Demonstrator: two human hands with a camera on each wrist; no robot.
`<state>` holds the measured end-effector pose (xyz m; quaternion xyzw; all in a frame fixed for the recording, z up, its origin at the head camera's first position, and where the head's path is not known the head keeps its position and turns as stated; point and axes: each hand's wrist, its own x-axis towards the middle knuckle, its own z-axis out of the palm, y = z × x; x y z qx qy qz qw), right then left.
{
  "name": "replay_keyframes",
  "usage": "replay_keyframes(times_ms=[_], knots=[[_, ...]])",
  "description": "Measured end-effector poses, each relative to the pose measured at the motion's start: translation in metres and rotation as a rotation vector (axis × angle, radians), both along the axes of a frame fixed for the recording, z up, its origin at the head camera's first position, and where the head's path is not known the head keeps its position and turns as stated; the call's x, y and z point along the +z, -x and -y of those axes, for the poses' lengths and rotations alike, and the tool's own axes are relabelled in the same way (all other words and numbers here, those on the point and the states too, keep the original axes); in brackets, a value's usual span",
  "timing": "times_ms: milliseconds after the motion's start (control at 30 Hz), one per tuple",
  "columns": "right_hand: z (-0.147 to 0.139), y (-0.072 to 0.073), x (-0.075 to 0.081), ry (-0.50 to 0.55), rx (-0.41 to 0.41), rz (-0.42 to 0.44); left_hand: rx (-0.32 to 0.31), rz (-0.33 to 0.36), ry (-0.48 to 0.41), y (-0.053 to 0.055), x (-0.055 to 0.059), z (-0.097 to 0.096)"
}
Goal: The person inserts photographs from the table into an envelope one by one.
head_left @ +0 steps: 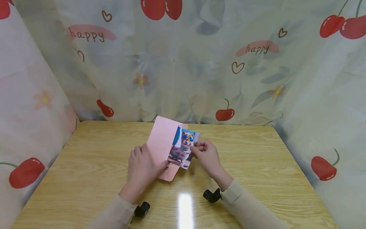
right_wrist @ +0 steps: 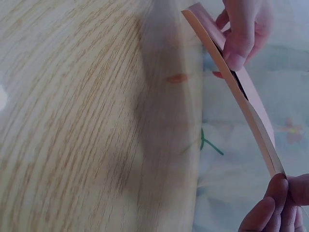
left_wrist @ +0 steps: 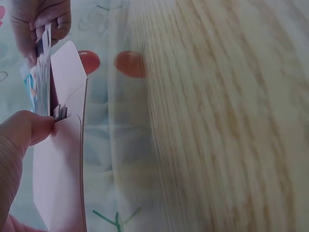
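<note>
A pink paper envelope (head_left: 163,133) is raised above the table, tilted, its flap folded open. My left hand (head_left: 143,165) grips it from the left, thumb at the mouth. A glossy picture card (head_left: 183,148) showing a furry animal in sunglasses sticks partly out of the envelope. My right hand (head_left: 208,157) pinches its right edge between thumb and fingers. In the left wrist view several layered card edges (left_wrist: 43,77) show under that hand, and more thin edges (left_wrist: 62,113) sit inside the mouth. The right wrist view shows the envelope's edge (right_wrist: 231,79) with the left thumb at the opening.
A light wood-grain table (head_left: 85,178) lies below both hands. Patterned fabric (head_left: 183,63) with cherries and "happy" lettering stands at the back and both sides. Black devices (head_left: 211,195) sit at both wrists, by the beige sleeves (head_left: 248,206).
</note>
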<state>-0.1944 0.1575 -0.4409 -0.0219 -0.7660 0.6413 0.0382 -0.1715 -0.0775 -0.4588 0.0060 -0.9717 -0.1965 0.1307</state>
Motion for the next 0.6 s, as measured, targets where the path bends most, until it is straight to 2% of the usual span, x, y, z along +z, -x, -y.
replay_keyframes(times_ms=[233,600], knots=[[0.003,0.001,0.001,-0.023,0.039,0.029,0.0,0.016,0.003,0.001,0.0,0.0],[0.013,0.001,0.009,0.035,0.119,0.046,0.007,0.049,0.009,0.0,0.0,-0.003]])
